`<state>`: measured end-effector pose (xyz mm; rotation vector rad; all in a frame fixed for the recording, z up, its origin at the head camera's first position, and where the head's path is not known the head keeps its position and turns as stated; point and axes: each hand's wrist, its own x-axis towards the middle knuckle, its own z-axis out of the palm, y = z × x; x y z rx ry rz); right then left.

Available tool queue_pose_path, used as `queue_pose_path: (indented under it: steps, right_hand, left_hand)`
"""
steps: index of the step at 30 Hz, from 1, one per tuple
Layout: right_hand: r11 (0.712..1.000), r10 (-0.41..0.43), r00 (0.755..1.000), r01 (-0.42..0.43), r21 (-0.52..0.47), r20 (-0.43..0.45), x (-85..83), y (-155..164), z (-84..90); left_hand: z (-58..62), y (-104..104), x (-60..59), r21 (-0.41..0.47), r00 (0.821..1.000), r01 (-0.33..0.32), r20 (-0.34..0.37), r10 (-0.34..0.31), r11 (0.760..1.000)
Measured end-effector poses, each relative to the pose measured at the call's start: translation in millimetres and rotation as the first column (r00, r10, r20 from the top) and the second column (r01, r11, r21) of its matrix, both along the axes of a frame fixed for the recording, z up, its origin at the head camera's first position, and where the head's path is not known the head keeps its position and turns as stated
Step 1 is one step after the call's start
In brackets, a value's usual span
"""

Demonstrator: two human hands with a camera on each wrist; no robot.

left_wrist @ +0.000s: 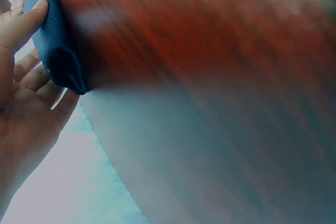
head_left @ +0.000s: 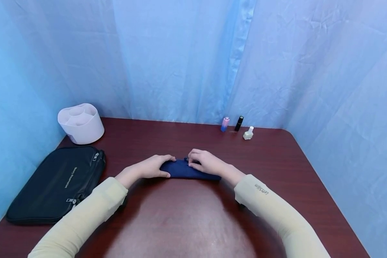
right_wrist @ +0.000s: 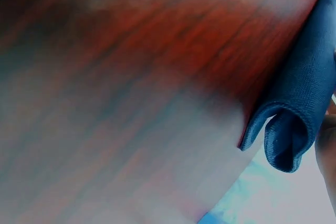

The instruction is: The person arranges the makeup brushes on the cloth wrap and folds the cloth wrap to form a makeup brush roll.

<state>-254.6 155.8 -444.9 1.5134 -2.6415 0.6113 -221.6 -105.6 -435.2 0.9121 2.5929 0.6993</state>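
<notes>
A dark blue fabric pouch [head_left: 184, 172] lies flat on the red-brown table [head_left: 187, 222], in front of me at the middle. My left hand [head_left: 162, 166] grips its left end, thumb on the near side and fingers over the far side. The left wrist view shows the thumb [left_wrist: 26, 19] pressed on the pouch [left_wrist: 52, 40]. My right hand [head_left: 193, 163] rests on top with curled fingers that pinch at the pouch's upper edge, where a small metal zip pull [head_left: 187, 159] shows. The right wrist view shows the pouch's folded end [right_wrist: 294, 124].
A black zipped case [head_left: 58, 182] lies at the left. Behind it stands a white round organiser [head_left: 80, 123]. Three small bottles stand at the back: pink [head_left: 225, 124], black [head_left: 239, 123], white [head_left: 248, 133]. Blue curtains close in the table.
</notes>
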Motion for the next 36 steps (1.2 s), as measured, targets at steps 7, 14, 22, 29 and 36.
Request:
queue_pose_path:
  steps: [7,14,22,29,36]
  right_hand:
    - [1.0,-0.003,0.998,0.002,-0.029,-0.06,-3.1,-1.7,2.5]
    - [0.998,-0.038,0.998,0.035,-0.058,-0.041,-8.0,-0.8,4.0]
    - [0.995,-0.076,0.997,0.076,-0.063,0.008,-7.9,-1.3,6.7]
    - [0.994,-0.09,0.995,0.087,-0.065,-0.034,-6.0,-7.2,3.4]
    - [0.995,-0.088,0.996,0.088,-0.052,-0.003,-0.7,-12.7,-1.1]
  left_hand:
    - [1.3,-0.9,0.8,0.026,1.0,-0.009,-0.016,0.01,1.0]
    - [1.6,-0.2,-3.2,0.026,1.0,-0.013,-0.026,0.014,1.0]
    - [2.7,0.0,-5.9,0.022,1.0,-0.015,-0.025,0.015,1.0]
    - [2.7,-0.8,-3.0,0.026,1.0,-0.017,-0.027,0.017,1.0]
    - [-3.6,-3.8,0.7,0.026,0.999,-0.035,-0.01,0.035,0.999]
